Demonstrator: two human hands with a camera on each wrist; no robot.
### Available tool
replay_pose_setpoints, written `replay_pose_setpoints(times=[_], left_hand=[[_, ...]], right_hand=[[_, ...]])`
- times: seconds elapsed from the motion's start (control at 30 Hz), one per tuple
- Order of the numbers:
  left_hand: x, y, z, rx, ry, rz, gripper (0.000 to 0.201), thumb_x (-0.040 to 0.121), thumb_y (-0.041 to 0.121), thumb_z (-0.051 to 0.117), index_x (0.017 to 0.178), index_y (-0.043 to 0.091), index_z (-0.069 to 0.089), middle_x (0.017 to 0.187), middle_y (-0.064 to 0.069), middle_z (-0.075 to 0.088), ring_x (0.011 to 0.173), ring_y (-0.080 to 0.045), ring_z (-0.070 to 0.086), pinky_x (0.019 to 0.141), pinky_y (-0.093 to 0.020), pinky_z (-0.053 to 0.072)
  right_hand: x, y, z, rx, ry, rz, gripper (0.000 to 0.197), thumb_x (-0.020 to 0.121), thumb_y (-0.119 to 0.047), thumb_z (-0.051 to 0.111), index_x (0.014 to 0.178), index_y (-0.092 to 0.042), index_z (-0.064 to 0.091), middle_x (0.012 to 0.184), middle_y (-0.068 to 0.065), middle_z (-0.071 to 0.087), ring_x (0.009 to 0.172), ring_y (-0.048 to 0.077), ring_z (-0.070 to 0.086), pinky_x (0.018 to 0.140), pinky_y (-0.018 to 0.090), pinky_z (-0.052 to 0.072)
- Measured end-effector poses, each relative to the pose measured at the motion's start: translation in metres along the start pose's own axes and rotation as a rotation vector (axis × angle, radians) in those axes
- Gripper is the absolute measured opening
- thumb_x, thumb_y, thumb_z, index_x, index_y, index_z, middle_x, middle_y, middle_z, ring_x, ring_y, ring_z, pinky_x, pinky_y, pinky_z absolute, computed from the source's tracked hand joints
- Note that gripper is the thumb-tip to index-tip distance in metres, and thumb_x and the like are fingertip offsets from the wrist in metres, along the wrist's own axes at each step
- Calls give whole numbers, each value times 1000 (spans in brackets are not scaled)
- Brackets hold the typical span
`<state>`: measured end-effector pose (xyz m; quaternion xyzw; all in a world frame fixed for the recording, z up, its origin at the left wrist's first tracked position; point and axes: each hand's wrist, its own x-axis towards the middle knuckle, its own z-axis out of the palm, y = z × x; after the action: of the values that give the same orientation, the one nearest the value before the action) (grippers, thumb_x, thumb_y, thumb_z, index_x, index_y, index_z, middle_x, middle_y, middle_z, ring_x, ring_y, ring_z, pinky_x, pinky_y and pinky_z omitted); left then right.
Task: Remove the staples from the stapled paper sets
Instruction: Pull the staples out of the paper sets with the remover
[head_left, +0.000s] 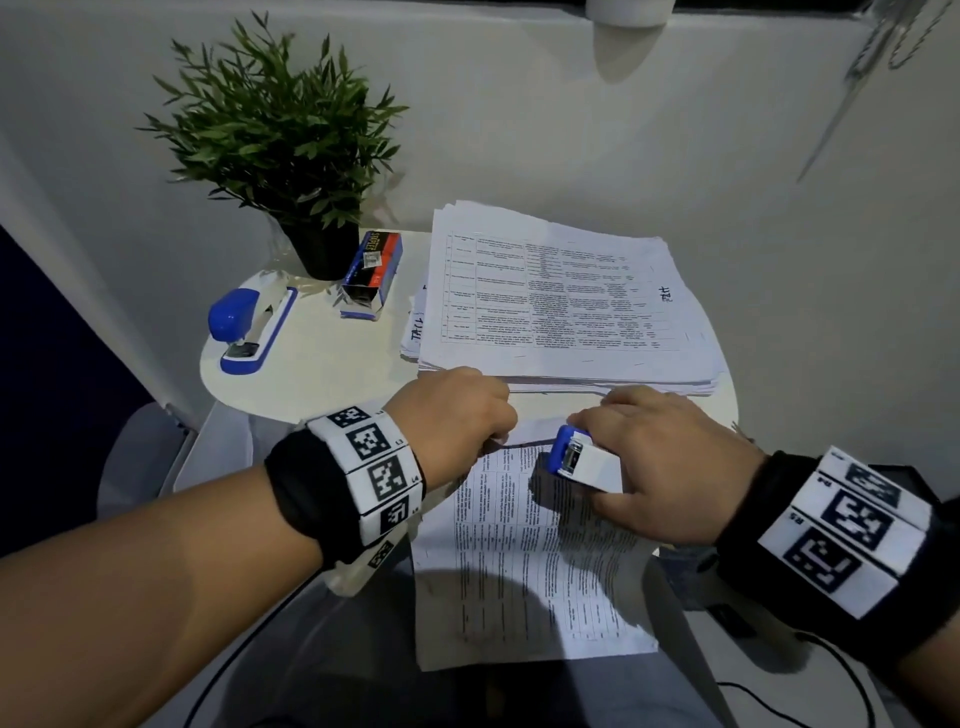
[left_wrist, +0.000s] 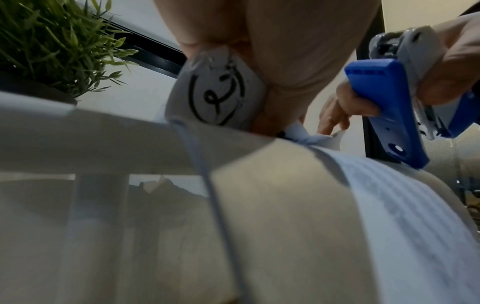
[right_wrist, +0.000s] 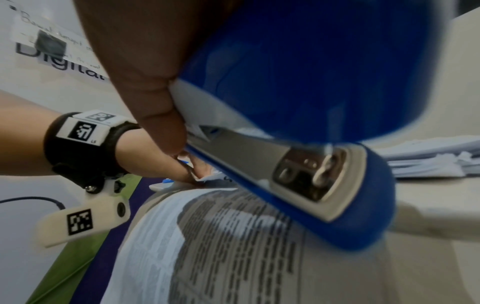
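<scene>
Left hand pinches the top corner of a printed paper set draped over the near rim of the white table. Right hand grips a small blue-and-white stapler, its blue end touching the sheet just beside that corner. Behind: paper stack, larger blue stapler, staple box, potted plant

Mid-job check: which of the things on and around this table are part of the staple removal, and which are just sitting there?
In use:
- printed paper set hanging over the table edge, its top corner pinched by the left hand
- blue and white stapler-style tool gripped in the right hand
- tall stack of printed papers

Lying about:
- second blue and white stapler
- red and blue staple box
- green potted plant
</scene>
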<state>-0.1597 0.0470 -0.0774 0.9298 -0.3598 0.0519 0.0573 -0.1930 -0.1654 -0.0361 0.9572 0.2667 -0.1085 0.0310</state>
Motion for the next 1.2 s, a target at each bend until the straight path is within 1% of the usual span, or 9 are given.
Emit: replay_pose_setpoints(times=[0.1, 0.23, 0.5, 0.6, 0.7, 0.83, 0.97, 1.1, 1.2], left_hand=[[-2, 2, 0, 18, 9, 65, 33, 42, -5, 82, 52, 19, 61, 58, 4, 53, 53, -20, 54, 38, -25, 43], [-2, 0, 4, 32, 3, 65, 33, 42, -7, 80, 51, 18, 61, 58, 5, 51, 53, -19, 53, 38, -25, 41], [4, 33, -12, 166, -134, -253, 7, 88, 16, 46, 88, 23, 45, 89, 6, 46, 88, -20, 55, 62, -28, 33], [14, 45, -10, 87, -104, -243, 10, 90, 23, 50, 99, 21, 54, 99, 2, 58, 93, -22, 58, 65, -29, 37], [24, 37, -12, -152, -125, -320, 21, 93, 24, 50, 110, 25, 63, 106, 1, 64, 100, -22, 58, 73, -28, 40], [31, 25, -17, -263, -126, -396, 25, 95, 37, 49, 110, 23, 65, 103, 2, 66, 96, -18, 56, 72, -23, 35], [35, 32, -24, -270, -116, -393, 26, 94, 40, 49, 104, 24, 66, 94, 4, 65, 86, -16, 56, 69, -26, 40], [40, 43, -35, -260, -48, -363, 20, 90, 34, 54, 97, 22, 68, 83, 3, 61, 81, -19, 58, 67, -27, 43], [44, 45, -47, -217, -30, -383, 16, 85, 26, 54, 91, 18, 66, 77, 0, 54, 77, -22, 54, 64, -27, 41]], right_hand=[[-6, 1, 11, 53, -92, -1, 88, 67, -65, 30, 142, -18, 33, 142, 8, 45, 136, 21, 35, 106, 34, 37], [-13, -1, 20, 50, -155, -37, 85, 84, -50, 51, 151, -18, 10, 158, 5, 19, 146, 17, 14, 115, 31, 25], [-11, 0, 19, 45, -94, -58, 81, 85, -48, 52, 150, -18, 15, 154, 6, 30, 145, 15, 17, 112, 28, 28], [-10, 4, 10, 216, -103, -13, 77, 69, -68, 41, 134, -27, 43, 128, 4, 58, 125, 21, 49, 96, 30, 43], [-4, 20, -6, 690, 107, 116, 44, 72, -69, 61, 90, -29, 56, 84, 0, 66, 77, 20, 63, 71, 31, 47], [15, 39, -25, 1060, 537, 225, 79, 52, -78, 63, 100, -15, 62, 94, 7, 68, 86, 19, 62, 82, 39, 48], [30, 25, -35, 1135, 837, 308, 25, 83, -49, 60, 81, -27, 50, 66, -11, 52, 49, -4, 51, 58, 21, 43], [40, 9, -29, 1006, 839, 303, 26, 88, -47, 58, 93, -22, 52, 72, -11, 53, 59, -2, 50, 57, 22, 36], [43, 6, -20, 861, 735, 291, 36, 85, -52, 59, 96, -18, 55, 78, -8, 55, 75, 15, 54, 64, 24, 37]])
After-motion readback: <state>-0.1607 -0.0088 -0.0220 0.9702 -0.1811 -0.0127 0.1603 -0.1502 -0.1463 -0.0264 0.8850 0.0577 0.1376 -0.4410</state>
